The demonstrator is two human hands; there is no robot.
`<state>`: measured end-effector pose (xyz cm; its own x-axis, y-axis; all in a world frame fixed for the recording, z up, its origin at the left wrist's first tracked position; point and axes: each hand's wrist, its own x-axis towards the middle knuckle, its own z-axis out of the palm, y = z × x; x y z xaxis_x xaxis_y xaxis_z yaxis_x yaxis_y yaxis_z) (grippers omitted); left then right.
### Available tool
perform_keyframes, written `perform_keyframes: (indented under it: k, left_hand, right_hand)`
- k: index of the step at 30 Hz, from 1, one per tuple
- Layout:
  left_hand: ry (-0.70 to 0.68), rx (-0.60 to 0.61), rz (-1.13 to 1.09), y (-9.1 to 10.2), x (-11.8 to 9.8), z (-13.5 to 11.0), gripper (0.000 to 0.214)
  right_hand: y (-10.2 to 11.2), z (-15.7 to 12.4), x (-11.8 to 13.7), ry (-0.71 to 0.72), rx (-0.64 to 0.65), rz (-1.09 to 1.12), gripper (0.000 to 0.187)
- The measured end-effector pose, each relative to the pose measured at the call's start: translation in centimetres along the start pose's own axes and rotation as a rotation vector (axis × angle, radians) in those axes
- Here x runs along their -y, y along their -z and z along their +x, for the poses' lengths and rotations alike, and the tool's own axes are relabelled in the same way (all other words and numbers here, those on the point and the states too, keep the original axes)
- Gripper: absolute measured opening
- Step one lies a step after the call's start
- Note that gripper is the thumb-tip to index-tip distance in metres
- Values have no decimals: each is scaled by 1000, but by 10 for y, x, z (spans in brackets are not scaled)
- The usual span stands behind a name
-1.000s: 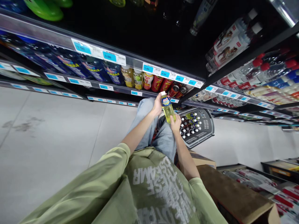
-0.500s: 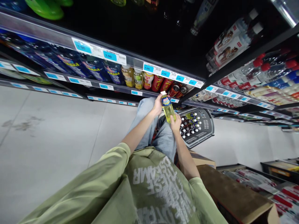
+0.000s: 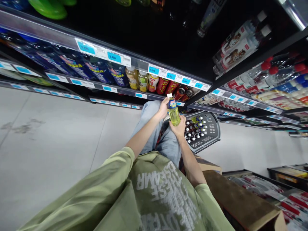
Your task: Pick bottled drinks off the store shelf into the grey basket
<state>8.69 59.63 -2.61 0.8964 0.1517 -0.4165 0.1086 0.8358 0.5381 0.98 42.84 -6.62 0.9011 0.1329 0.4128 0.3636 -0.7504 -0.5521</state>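
Observation:
A bottle of yellow drink (image 3: 174,115) with a white cap and a blue label is held in front of my knees, its cap toward the shelf. My left hand (image 3: 164,107) grips it near the label, at the upper part. Around the bottle's base curls my right hand (image 3: 178,127), fingers partly hidden behind it. Just right of my right hand stands a grey shopping basket (image 3: 212,138) with several white-capped bottles (image 3: 197,135) inside, some dark and some yellow.
Shelves with price tags (image 3: 115,57) run across the front, holding blue-labelled bottles (image 3: 96,69), red cans (image 3: 163,86) and shrink-wrapped water bottles (image 3: 238,51). A brown cardboard box (image 3: 240,199) stands close on my right, beside packs of drinks (image 3: 260,186). Pale floor (image 3: 60,134) lies to the left.
The bottle has turned more upright in my hands. My right hand has shifted from its lower side to cup its base; my left hand stays near the label.

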Motion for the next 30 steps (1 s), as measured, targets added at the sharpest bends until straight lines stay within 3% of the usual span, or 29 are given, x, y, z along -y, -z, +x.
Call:
perform_keyframes:
  k: [5, 12, 30]
  left_hand:
    - [-51, 57, 40, 0, 0, -3, 31]
    - [122, 102, -33, -5, -3, -5, 39]
    - [70, 62, -47, -6, -1, -7, 24]
  right_hand:
    - [-1, -5, -4, -115, 34, 65, 58]
    - [-2, -3, -11, -213, 88, 81, 52]
    - [-4, -1, -12, -173, 78, 75, 57]
